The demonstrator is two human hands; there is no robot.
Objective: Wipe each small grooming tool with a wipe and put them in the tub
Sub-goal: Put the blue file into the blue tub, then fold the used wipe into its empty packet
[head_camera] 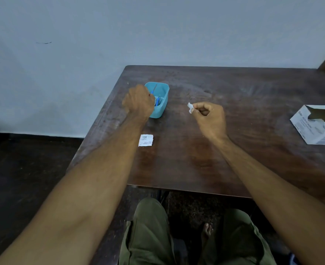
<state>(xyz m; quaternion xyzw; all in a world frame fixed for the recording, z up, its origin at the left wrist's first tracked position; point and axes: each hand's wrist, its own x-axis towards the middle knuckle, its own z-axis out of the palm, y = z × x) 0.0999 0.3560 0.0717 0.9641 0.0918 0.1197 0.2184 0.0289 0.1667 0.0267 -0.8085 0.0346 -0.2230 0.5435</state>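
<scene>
A light blue plastic tub (162, 109) stands on the dark wooden table (234, 150), left of centre. Inside it lie several small grooming tools (158, 101) with blue handles, and one thin tool leans against the far wall. My left hand (138, 101) is at the tub's left rim, knuckles towards me. Its fingers are curled round a small metal tool that reaches into the tub, and its fingertips are hidden. To the right of the tub, my right hand (209, 115) hovers over the table and pinches a small crumpled white wipe (190, 108) between thumb and forefinger.
A torn white wipe sachet (146, 140) lies flat on the table near my left forearm. An open white cardboard box (318, 127) sits at the right edge. The table's left edge runs close beside the tub. A pale wall stands behind the table.
</scene>
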